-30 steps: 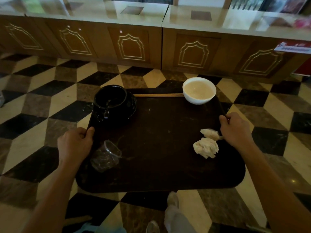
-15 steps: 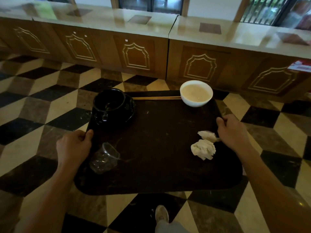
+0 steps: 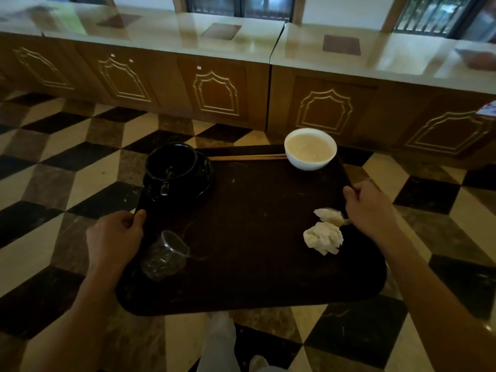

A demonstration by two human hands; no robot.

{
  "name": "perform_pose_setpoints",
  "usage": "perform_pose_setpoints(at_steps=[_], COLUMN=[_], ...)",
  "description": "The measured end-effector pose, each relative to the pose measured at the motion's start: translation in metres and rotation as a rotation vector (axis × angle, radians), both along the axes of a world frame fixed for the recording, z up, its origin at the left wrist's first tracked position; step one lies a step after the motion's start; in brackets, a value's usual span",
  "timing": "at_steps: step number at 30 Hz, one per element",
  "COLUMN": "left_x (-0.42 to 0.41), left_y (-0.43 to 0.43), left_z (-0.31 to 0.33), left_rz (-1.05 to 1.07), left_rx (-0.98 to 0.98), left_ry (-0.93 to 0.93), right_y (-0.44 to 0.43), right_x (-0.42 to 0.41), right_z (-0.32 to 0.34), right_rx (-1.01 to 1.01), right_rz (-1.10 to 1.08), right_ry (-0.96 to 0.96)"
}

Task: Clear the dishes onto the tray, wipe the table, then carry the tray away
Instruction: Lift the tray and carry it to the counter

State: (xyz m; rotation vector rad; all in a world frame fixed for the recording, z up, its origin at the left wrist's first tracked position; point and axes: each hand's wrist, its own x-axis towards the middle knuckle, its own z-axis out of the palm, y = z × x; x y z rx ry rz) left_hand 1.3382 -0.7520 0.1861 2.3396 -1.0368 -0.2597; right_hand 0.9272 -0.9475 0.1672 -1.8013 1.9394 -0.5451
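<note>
Two crumpled tissues point(image 3: 323, 237) (papery), glossy black pot point(image 3: 174, 173), flat dark tray point(image 3: 255, 264)

Big bare patch in the middle of the tray point(image 3: 249, 237), wide open for a hand. Pot point(image 3: 175, 173) blocking the far left corner, bowl point(image 3: 310, 148) blocking the far right, chopsticks point(image 3: 247, 157) lying between them along the far edge. Cup point(image 3: 165, 255) tipped over just beside the left hand point(image 3: 115, 237). Tissues point(image 3: 323, 237) just beside the right hand point(image 3: 369, 208). Near edge free.
</note>
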Motion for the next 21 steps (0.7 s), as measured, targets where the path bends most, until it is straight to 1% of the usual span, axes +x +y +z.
perform_pose_setpoints(at_steps=[9, 15, 21], left_x=[0.067, 0.123, 0.157], left_y=[-0.103, -0.174, -0.229], left_z=[-0.001, 0.006, 0.011], left_rz=[-0.038, -0.058, -0.105], left_rx=[0.007, -0.039, -0.009], left_ry=[-0.051, -0.091, -0.045], right_y=[-0.077, -0.130, -0.175], right_x=[0.057, 0.104, 0.139], right_z=[-0.009, -0.007, -0.001], right_rx=[0.005, 0.011, 0.027], right_rz=[-0.044, -0.094, -0.115], right_ry=[-0.007, -0.008, -0.029])
